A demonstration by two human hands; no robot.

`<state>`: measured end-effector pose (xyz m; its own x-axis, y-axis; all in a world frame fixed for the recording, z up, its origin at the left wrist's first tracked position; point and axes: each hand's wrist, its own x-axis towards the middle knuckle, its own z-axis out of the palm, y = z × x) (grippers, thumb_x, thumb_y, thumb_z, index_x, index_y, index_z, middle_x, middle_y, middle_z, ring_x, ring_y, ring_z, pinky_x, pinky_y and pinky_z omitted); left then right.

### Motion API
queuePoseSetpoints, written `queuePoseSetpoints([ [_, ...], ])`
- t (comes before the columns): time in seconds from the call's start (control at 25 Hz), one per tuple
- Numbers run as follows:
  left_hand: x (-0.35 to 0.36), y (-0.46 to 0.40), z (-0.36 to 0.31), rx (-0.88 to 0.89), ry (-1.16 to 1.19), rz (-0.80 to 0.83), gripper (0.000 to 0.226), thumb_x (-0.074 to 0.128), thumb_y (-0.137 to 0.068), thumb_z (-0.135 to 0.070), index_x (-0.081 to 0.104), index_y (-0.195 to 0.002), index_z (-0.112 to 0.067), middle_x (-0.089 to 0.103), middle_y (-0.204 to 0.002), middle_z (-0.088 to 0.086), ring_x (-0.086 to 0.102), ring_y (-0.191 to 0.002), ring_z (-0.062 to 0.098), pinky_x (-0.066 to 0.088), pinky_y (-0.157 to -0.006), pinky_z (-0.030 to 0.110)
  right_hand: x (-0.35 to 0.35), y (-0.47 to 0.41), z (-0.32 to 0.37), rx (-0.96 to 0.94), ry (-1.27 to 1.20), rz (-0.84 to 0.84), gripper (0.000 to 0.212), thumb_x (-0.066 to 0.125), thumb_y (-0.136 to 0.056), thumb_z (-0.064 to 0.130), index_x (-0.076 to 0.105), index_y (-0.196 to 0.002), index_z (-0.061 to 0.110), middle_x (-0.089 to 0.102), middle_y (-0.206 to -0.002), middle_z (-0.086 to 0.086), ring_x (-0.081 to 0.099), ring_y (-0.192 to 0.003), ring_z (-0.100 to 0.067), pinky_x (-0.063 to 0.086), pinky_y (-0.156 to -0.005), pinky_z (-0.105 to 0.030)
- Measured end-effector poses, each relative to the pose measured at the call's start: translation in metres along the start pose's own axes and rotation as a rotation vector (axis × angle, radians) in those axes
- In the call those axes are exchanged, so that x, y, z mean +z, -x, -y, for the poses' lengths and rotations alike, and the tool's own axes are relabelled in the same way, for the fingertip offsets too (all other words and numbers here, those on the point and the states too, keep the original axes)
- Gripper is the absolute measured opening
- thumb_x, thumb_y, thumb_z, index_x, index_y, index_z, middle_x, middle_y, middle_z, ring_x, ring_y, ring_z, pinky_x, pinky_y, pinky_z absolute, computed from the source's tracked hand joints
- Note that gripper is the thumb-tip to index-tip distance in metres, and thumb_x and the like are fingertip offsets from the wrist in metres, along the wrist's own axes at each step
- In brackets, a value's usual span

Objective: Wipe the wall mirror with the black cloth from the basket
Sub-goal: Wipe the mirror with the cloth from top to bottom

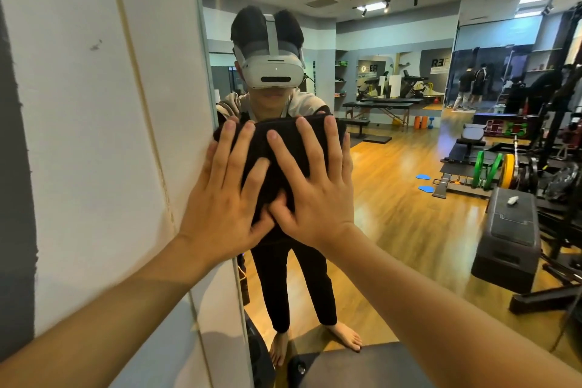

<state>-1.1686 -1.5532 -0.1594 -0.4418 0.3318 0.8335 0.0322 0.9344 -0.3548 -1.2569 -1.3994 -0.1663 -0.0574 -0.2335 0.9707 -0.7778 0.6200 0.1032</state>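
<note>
The black cloth (278, 148) lies flat against the wall mirror (393, 167), close to the mirror's left edge, at about chest height. My left hand (225, 195) presses on the cloth's left part with fingers straight and spread. My right hand (310, 189) presses on its right part in the same way, and the two thumbs overlap at the cloth's lower middle. The mirror reflects a person in a white headset behind the cloth. No basket is in view.
A white wall panel (94, 135) borders the mirror on the left. A dark padded surface (362, 365) lies low in front of me. In the mirror I see a wooden gym floor, a black step box (510, 236) and weight plates (494, 170).
</note>
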Motion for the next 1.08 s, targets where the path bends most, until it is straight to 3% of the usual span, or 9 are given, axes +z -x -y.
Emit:
queuePoseSetpoints([
  [0.2,0.013,0.005,-0.006,-0.007,-0.042,-0.023,0.068,0.064,-0.094,-0.035,0.032,-0.147,-0.006,0.018,-0.162,0.034,0.009,-0.153,0.053,0.015,-0.122,0.068,0.005,0.009,-0.005,-0.016,0.007,-0.01,0.067,0.057,-0.09,0.04,0.047,-0.155,0.023,0.037,-0.162,-0.02,0.022,-0.153,-0.05,0.021,-0.122,-0.066],
  [0.36,0.028,-0.003,-0.022,-0.011,-0.036,-0.039,0.067,0.058,-0.097,-0.03,0.027,-0.151,-0.008,0.013,-0.161,0.035,0.007,-0.152,0.055,0.011,-0.123,0.069,0.002,0.014,-0.025,-0.022,0.014,-0.003,0.061,0.048,-0.098,0.043,0.044,-0.156,0.023,0.035,-0.163,-0.019,0.022,-0.153,-0.049,0.021,-0.124,-0.064],
  [0.72,0.061,-0.038,-0.079,0.023,0.013,-0.084,0.061,0.055,-0.099,-0.029,0.029,-0.149,-0.006,0.017,-0.16,0.038,0.01,-0.152,0.055,0.009,-0.123,0.068,-0.018,0.034,-0.091,-0.005,0.008,-0.034,0.057,0.04,-0.102,0.042,0.042,-0.155,0.021,0.037,-0.161,-0.021,0.023,-0.153,-0.049,0.023,-0.123,-0.065],
  [1.08,0.105,-0.091,-0.172,0.044,0.106,-0.138,0.06,0.058,-0.097,-0.025,0.033,-0.149,-0.009,0.02,-0.16,0.035,0.011,-0.152,0.054,0.014,-0.119,0.072,-0.056,0.06,-0.193,0.013,0.017,-0.041,0.059,0.047,-0.099,0.039,0.042,-0.155,0.02,0.039,-0.16,-0.022,0.023,-0.153,-0.05,0.029,-0.119,-0.066],
])
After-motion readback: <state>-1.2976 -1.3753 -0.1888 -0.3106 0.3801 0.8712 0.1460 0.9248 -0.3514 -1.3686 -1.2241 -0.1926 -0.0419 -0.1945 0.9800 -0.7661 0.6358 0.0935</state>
